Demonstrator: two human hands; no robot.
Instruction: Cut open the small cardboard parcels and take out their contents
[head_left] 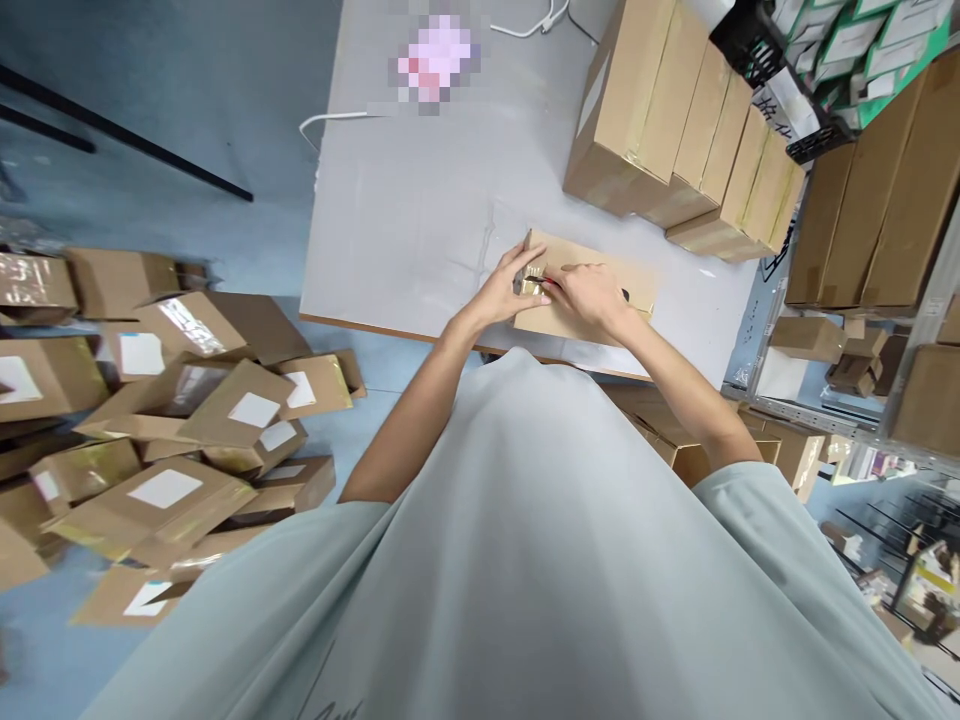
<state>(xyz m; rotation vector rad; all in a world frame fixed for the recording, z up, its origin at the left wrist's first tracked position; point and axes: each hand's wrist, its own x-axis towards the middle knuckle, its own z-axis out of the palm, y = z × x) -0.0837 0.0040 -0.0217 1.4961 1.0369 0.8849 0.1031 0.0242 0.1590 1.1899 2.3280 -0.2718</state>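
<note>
A long cardboard box (577, 322) with shiny tape at its ends lies on the grey-white table, near the front edge. My left hand (496, 292) grips its left end, thumb and fingers apart on either side of the taped part. Between the fingers of my right hand (589, 292) is a slim red and black tool that looks like a utility knife (546, 281). Its front end points left, over the tape by my left hand. Most of the knife is hidden under my right hand, which rests over the top of the box.
Several large cartons (660, 130) stand at the table's back right, beside a black crate (817, 130) with green-and-white packs. Shelving with more boxes (810, 337) is on the right. Opened cartons (180, 420) pile up on the floor at left. A white cable (334, 117) crosses the table's left edge.
</note>
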